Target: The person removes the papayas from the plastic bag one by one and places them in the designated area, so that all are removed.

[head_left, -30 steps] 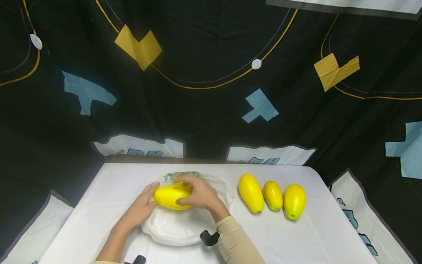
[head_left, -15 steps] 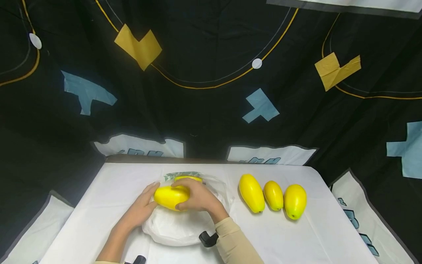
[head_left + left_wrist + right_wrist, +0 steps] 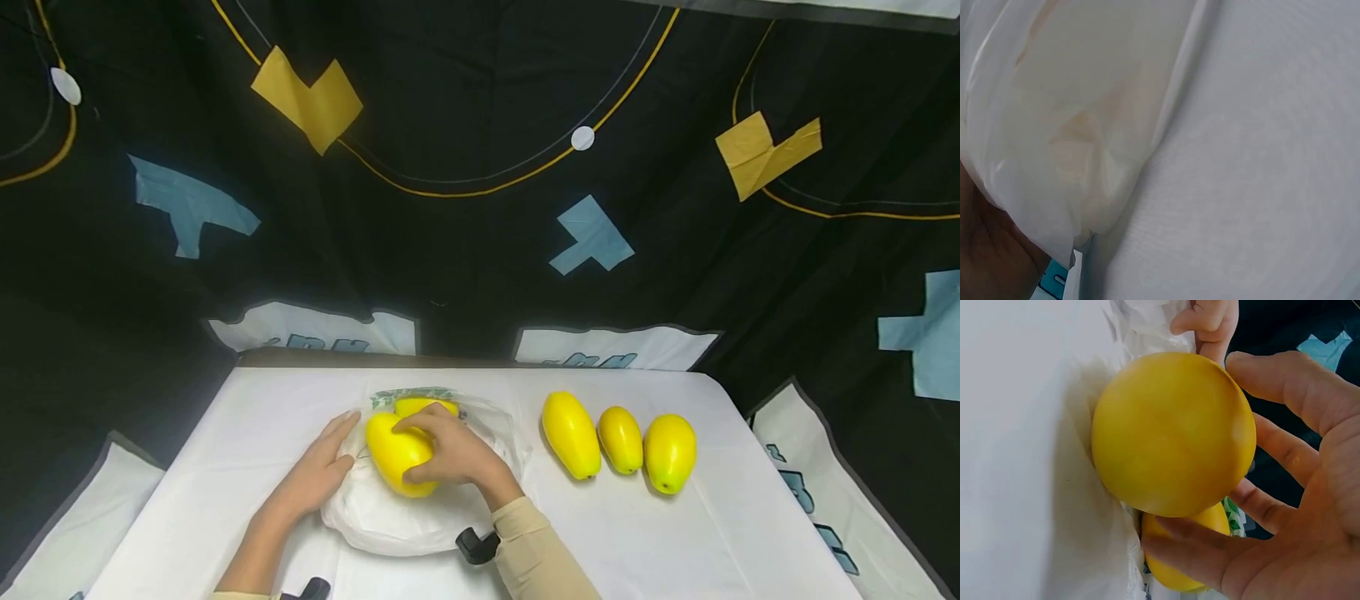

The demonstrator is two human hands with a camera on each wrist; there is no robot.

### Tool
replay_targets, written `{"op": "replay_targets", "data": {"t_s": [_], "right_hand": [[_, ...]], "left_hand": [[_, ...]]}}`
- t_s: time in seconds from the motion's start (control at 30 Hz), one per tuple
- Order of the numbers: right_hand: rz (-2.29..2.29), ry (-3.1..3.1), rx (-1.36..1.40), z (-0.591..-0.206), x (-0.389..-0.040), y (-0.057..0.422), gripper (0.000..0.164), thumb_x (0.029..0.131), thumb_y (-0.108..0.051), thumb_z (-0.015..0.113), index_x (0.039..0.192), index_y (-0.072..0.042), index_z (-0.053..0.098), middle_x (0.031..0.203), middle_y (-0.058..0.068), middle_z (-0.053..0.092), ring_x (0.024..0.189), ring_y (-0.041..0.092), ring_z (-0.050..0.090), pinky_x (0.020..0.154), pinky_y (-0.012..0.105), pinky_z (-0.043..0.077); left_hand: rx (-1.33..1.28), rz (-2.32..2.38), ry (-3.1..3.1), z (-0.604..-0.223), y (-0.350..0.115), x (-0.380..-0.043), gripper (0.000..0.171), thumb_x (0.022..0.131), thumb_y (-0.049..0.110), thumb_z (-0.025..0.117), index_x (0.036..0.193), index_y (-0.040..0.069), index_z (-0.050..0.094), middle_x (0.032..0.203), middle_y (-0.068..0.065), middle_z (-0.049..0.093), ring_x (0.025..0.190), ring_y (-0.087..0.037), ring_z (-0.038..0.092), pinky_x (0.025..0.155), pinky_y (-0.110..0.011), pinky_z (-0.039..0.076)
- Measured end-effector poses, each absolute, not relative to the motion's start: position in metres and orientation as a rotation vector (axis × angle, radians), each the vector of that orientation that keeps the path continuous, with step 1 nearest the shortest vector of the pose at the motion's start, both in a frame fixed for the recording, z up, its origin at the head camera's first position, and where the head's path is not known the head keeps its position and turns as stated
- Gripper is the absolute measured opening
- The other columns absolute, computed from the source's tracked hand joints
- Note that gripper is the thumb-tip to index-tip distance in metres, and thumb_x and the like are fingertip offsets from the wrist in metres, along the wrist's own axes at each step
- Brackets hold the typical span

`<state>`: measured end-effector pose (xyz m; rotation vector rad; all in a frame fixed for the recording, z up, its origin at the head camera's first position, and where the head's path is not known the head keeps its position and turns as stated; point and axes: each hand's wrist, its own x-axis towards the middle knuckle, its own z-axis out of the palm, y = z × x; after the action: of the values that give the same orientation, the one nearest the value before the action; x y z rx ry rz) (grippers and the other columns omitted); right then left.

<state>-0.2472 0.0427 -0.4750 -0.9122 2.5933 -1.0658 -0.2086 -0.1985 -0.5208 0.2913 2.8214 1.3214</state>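
Observation:
A large yellow papaya point(image 3: 397, 457), its round end filling the middle of the right wrist view, is over a thin white plastic bag point(image 3: 397, 533). My right hand point(image 3: 453, 448) grips it from the right, thumb on the near side and fingers on the far side. Another papaya point(image 3: 426, 406) lies behind it at the bag's printed far end, partly hidden. My left hand point(image 3: 318, 471) rests at the bag's left edge, fingers extended and thumb apart. The left wrist view has the bag's film point(image 3: 1072, 144) against that palm.
Three more yellow papayas stand in a row on the right: a long one point(image 3: 572, 435), a small one point(image 3: 621, 440) and a rounder one point(image 3: 670, 454). They lie on the white-covered table point(image 3: 622, 542). A black curtain point(image 3: 450, 267) hangs behind.
The gripped papaya has turned from lying sideways to a slant, its left end now away from my left palm. The papaya behind has come into sight. My left hand stays nearly still.

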Motion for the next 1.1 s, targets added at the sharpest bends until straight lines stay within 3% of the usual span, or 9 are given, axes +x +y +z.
{"op": "replay_targets", "data": {"t_s": [0.57,1.1], "right_hand": [[-1.104,2.592,-0.882,-0.485,-0.24,0.04,0.066,0.066,-0.014,0.088,0.123,-0.034,0.063,0.134,-0.01,0.044,0.112,0.012,0.048,0.096,0.036,0.047],[-1.176,2.676,-0.873,-0.471,-0.237,0.062,0.066,0.064,-0.02,0.086,0.123,-0.037,0.063,0.124,-0.014,0.046,0.11,0.011,0.048,0.093,0.036,0.047]], "left_hand": [[0.308,1.332,2.819,-0.518,-0.196,-0.208,0.06,0.094,0.002,0.045,0.152,0.0,0.028,0.158,-0.022,0.02,0.144,-0.043,0.015,0.115,-0.061,0.013],[0.251,1.31,2.812,-0.519,-0.197,-0.207,0.061,0.094,0.002,0.044,0.153,0.003,0.027,0.159,-0.02,0.018,0.145,-0.041,0.014,0.116,-0.06,0.012]]}}
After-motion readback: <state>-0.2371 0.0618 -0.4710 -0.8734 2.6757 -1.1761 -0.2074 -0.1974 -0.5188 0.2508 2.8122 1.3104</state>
